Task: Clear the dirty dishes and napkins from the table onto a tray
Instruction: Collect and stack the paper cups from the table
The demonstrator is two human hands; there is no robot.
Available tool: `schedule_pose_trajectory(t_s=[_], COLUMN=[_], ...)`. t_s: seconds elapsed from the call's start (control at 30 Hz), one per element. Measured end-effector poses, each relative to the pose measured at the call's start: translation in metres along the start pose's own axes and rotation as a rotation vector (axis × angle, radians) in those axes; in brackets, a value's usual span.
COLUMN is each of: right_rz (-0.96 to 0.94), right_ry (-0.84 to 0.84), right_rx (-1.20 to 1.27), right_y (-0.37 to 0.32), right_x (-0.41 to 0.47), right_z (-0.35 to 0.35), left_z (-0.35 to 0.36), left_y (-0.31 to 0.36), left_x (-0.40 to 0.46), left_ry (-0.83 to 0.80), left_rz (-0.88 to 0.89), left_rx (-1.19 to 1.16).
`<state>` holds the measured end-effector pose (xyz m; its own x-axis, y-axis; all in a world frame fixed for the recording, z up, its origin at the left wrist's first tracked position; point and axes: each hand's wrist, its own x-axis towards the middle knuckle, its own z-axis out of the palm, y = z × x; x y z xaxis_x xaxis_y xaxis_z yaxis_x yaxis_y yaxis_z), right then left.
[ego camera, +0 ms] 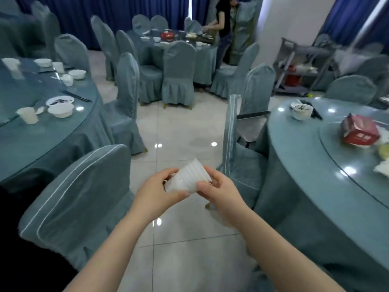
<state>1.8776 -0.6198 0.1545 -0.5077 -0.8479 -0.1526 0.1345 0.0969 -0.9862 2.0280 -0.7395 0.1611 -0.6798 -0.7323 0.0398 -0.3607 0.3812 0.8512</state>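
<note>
Both my hands hold a stack of white plastic cups [188, 178] over the tiled floor between two round tables. My left hand [157, 190] grips the stack's wide end from the left. My right hand [216, 188] pinches it from the right. The left table [42, 142] carries white bowls [60, 110], a cup [27, 115], a dirty plate [60, 100] and black chopsticks [76, 95]. On the right table [305, 165] I see a dirty bowl [301, 111], a red box [360, 129] and crumpled napkins [382, 168].
Chairs in blue-grey covers stand close: one at my left front [80, 197], one by the right table [237, 148]. A grey service cart [301, 66] stands at the back right. A person [223, 24] works at the far table [179, 42].
</note>
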Motion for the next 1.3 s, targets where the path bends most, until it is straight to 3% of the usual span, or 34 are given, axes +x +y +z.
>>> schedule_pose_trajectory(t_s=[0.4,0.67,0.77,1.07,1.3], right_rz=[-0.086,-0.165,-0.189,-0.267,-0.279], right_ry=[0.171,0.325,0.404,0.839,1.284], right_rx=[0.215,0.126,0.163,0.471,0.434], right_y=[-0.045,-0.089,-0.094,-0.094,-0.083], right_x=[0.201,0.339,0.382,0.512,0.554], right_z=[-0.089,-0.163,-0.196,-0.296,-0.372], left_z=[0.046,0.067,0.08,0.125,0.175], left_y=[0.034,0.06,0.066,0.071,0.096], left_x=[0.255,0.429,0.489,0.694,0.83], left_ry=[-0.24,-0.138,-0.193,-0.412,-0.562], left_rz=[0.212,0.179,0.151,0.166,0.164], left_rx=[-0.038,-0.09,-0.15,-0.263,-0.329])
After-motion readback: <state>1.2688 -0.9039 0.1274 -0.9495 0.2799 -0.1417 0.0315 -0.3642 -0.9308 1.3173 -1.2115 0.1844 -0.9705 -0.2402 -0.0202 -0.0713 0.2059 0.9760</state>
